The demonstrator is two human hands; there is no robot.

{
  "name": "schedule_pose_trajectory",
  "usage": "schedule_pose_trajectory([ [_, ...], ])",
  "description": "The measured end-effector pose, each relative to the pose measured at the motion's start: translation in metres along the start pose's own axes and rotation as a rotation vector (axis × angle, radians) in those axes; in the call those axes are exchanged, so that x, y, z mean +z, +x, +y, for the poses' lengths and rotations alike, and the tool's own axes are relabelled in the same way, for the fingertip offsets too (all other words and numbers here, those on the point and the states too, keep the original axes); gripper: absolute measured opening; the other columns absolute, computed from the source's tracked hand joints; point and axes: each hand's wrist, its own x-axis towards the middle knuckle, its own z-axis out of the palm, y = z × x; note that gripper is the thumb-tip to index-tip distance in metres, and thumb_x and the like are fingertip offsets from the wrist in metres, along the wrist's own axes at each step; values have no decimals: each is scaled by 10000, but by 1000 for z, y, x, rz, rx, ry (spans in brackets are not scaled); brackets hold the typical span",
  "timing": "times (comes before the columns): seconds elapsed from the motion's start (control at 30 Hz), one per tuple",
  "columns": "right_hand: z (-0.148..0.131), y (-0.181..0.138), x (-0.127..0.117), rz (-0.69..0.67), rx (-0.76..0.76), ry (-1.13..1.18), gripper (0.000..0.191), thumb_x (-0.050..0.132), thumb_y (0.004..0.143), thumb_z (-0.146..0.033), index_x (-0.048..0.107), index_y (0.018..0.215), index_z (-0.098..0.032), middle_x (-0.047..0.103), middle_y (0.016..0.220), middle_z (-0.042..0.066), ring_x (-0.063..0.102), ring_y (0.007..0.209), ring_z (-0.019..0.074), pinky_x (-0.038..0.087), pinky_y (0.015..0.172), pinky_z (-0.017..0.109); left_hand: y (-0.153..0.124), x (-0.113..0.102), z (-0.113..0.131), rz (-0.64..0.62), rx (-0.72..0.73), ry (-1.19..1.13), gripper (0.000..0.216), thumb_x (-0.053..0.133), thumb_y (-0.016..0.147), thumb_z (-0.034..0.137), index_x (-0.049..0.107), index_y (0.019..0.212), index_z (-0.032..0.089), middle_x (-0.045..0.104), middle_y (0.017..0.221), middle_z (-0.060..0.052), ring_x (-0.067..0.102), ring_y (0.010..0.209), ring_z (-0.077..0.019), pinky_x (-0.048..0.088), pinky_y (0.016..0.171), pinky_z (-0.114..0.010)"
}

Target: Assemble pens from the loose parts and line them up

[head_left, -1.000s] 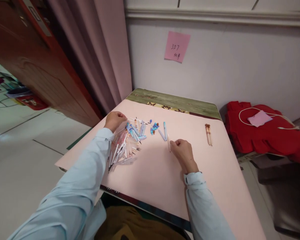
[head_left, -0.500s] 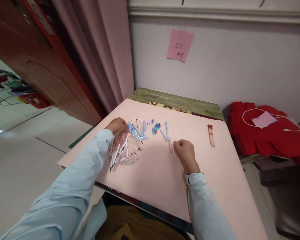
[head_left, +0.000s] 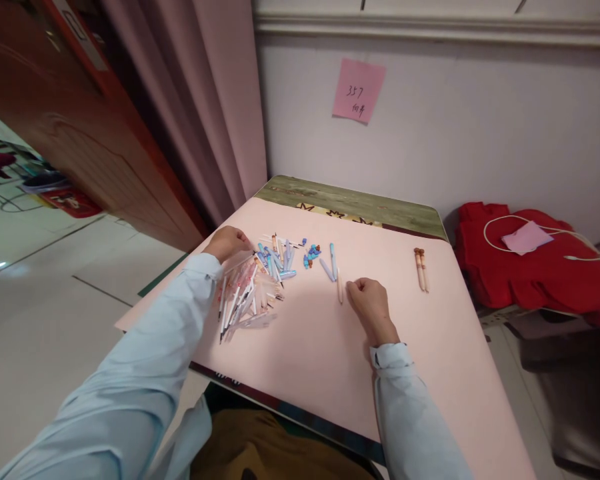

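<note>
My left hand (head_left: 227, 244) is closed in a pinch over the upper left of a heap of pen parts. A pale, see-through strip shows just under its fingertips; what the fingers grip is not clear. White refills with dark tips (head_left: 233, 310) and clear pieces make up the lower heap. Blue and lilac pen barrels (head_left: 275, 259) lie at its upper right. My right hand (head_left: 369, 301) rests on the table with curled fingers and nothing visible in them. Just left of it lies a beige pen barrel (head_left: 340, 288), beside a blue barrel (head_left: 333, 260) and a lilac one (head_left: 327, 270).
Small blue and brown caps (head_left: 312, 255) form a cluster behind the middle of the pink-covered table (head_left: 310, 360). Two assembled beige pens with brown tops (head_left: 421, 270) lie side by side at the right. Red cloth (head_left: 485, 267) with a white cable covers a seat beyond the right edge.
My left hand has shifted slightly left and up from the blue barrels, and a see-through strip now shows beneath its fingers. My right hand stays almost still.
</note>
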Motion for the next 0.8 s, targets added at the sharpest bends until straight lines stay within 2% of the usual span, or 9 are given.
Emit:
schedule_pose_trajectory([
  [0.23,0,1,1,8,10,-5,278,506,775,-337,583,550,-193,584,539,20,486,538,149,317,539,264,-14,5,-6,-91,-4,111,87,708,529,224,699,610,193,674,605,-15,584,614,-176,392,555,-259],
  [0.4,1,1,2,20,-6,-21,286,500,784,-336,579,549,-194,585,543,23,491,551,153,315,547,265,-15,8,-5,-86,15,132,71,706,545,234,700,606,198,685,620,-23,599,629,-185,396,560,-261],
  [0.53,3,2,4,24,-16,-28,289,500,791,-339,570,548,-198,581,544,14,492,554,153,310,553,267,-10,1,-4,-63,84,148,62,709,581,258,688,589,200,678,621,-29,598,648,-191,391,570,-268],
  [0.67,3,0,5,35,-10,-14,299,496,803,-353,558,552,-202,568,535,3,479,543,151,299,544,267,-16,1,-3,-46,155,115,89,676,649,273,717,663,196,703,685,-36,616,699,-194,416,619,-267],
  [0.8,1,-7,7,80,-15,-16,306,494,829,-376,571,586,-207,561,540,-8,472,551,153,299,551,265,-26,16,2,-124,370,90,226,625,696,234,769,869,209,712,776,-26,623,732,-189,446,690,-274],
])
